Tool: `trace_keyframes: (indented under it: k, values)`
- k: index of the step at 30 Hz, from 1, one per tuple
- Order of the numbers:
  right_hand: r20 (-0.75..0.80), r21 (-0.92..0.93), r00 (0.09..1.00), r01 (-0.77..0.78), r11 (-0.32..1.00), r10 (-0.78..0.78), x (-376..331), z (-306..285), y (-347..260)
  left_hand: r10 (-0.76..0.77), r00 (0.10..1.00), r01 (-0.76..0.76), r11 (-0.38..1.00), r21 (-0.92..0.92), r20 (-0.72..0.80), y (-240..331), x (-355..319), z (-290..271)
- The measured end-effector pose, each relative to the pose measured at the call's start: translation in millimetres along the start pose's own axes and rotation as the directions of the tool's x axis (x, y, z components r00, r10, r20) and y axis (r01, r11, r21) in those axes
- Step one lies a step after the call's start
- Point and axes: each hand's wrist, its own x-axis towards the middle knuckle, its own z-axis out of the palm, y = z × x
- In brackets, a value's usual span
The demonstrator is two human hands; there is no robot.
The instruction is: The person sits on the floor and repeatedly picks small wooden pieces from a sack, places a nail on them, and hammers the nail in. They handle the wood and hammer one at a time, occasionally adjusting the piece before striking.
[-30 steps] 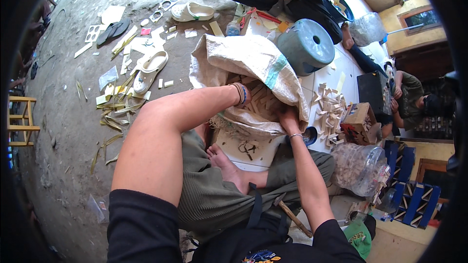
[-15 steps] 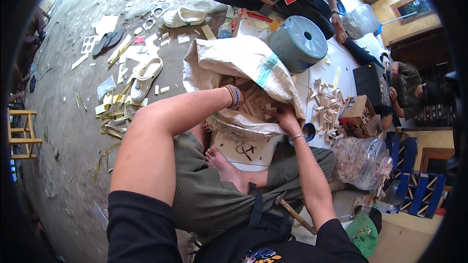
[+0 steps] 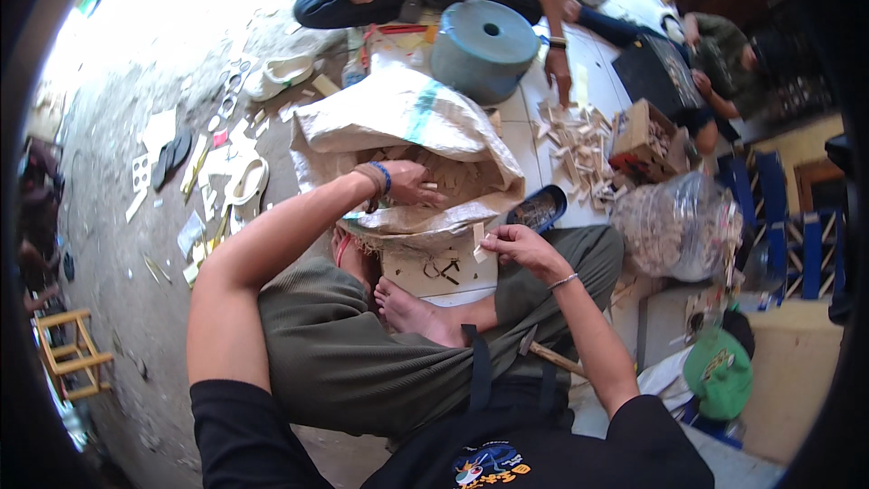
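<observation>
A white woven sack lies in front of me, its mouth toward me, with small wood pieces inside. My left hand reaches into the sack's mouth, fingers bent around a small pale wood piece at their tips. Just outside the sack's near rim, my right hand pinches a small flat wood piece between thumb and fingers. Part of the sack's inside is hidden by its folded edge.
A blue-grey round stool stands behind the sack. At right are a wood-piece pile, a cardboard box, a large clear plastic container and a dark blue tray. A hammer rests by my leg. A co-worker's hand reaches toward the pile.
My right hand has come out of the sack toward me with a wood piece. The left hand stays in the sack's mouth. A co-worker's hand has moved to the pile; the view has shifted.
</observation>
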Motion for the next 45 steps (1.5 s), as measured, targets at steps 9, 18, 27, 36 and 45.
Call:
trace_keyframes:
  k: [9, 18, 27, 36, 45]
  values:
    - [-0.254, 0.136, 0.965, -0.034, 0.99, 0.068, 19, -20, 66, 0.115, 0.992, -0.124, 0.881, -0.457, -0.048, 99, -16, 9]
    - [-0.132, 0.641, 0.988, 0.025, 0.767, 0.079, 29, -30, 78, 0.141, 0.954, -0.198, 0.959, -0.201, -0.263, 137, -11, 23]
    - [-0.279, 0.478, 0.952, 0.25, 0.842, -0.124, -6, -42, 69, -0.321, 0.838, -0.048, 0.762, -0.646, -0.441, 167, 38, 73]
    - [-0.336, 0.34, 0.898, 0.398, 0.852, -0.285, -32, -40, 77, -0.601, 0.529, -0.097, 0.659, -0.746, -0.599, 191, 33, 176]
    - [-0.368, 0.369, 0.879, 0.439, 0.819, -0.305, -37, -6, 70, -0.425, 0.512, -0.016, 0.864, -0.503, -0.746, 160, 37, 188]
